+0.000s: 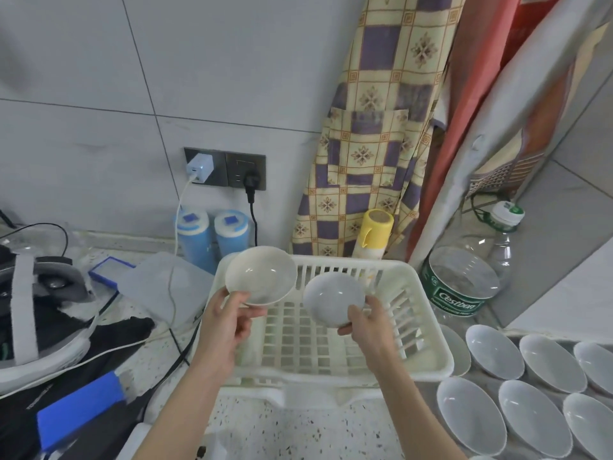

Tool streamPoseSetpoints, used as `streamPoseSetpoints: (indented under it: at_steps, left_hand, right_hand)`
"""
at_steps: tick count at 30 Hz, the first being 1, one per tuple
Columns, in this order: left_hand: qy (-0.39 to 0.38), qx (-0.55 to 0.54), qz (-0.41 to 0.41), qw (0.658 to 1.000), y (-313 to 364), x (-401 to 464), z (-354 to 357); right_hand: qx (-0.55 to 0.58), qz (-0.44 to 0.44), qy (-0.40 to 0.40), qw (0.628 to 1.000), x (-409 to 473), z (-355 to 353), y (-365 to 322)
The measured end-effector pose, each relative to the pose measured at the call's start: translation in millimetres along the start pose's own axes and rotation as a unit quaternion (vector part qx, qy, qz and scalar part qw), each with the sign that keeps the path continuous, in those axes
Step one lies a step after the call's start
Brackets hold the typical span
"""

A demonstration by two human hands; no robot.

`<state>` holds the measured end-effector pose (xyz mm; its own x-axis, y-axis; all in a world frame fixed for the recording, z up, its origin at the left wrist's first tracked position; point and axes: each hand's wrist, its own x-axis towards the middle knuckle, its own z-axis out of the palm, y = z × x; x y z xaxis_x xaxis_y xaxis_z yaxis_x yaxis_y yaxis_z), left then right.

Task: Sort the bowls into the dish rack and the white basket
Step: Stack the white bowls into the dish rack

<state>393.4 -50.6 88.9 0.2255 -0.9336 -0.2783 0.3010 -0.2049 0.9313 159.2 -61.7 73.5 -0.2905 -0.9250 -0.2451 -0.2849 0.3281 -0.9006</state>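
Hands hold one bowl each above the white slatted plastic basket (428,330) on the speckled bench (298,429). Left hand (225,323) pinches the rim of a cream-white ceramic bowl (261,279), tilted toward me, over the basket's far left corner. Right hand (368,322) grips a greyish-white bowl (333,298) over the middle. More greyish-white bowls (494,351) lie in rows to the right, beside the basket.

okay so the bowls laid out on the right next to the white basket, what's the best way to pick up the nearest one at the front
Pinch the front bowl by its rim, coming from above on its left edge. It sits upright with the open side up, so the thin rim is exposed, while neighbouring bowls crowd its right side. Both the left hand and right hand already hold a bowl over the white basket.
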Motion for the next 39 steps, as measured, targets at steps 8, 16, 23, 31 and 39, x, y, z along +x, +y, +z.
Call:
streamPoseSetpoints:
  at_steps: [8, 16, 23, 31, 39]
  left_hand:
    - [0.012, -0.044, -0.015, 0.999, -8, 38, 0]
    - [-0.014, -0.044, -0.007, 0.999, -13, 62, 8]
    - [-0.023, -0.035, -0.005, 0.999, -17, 67, 9]
    - [-0.015, 0.018, 0.017, 1.000, -17, 68, 11]
    - [-0.022, 0.025, 0.003, 0.999, -11, 66, 12]
  right_hand:
    - [-0.011, 0.084, -0.091, 0.992, 31, 48, 7]
    - [0.011, 0.105, -0.095, 0.990, 48, 82, 14]
    - [0.062, 0.133, -0.086, 0.985, 47, 93, 27]
    - [0.077, 0.136, -0.089, 0.984, 40, 95, 30]
    - [0.093, 0.149, -0.079, 0.981, 35, 97, 32]
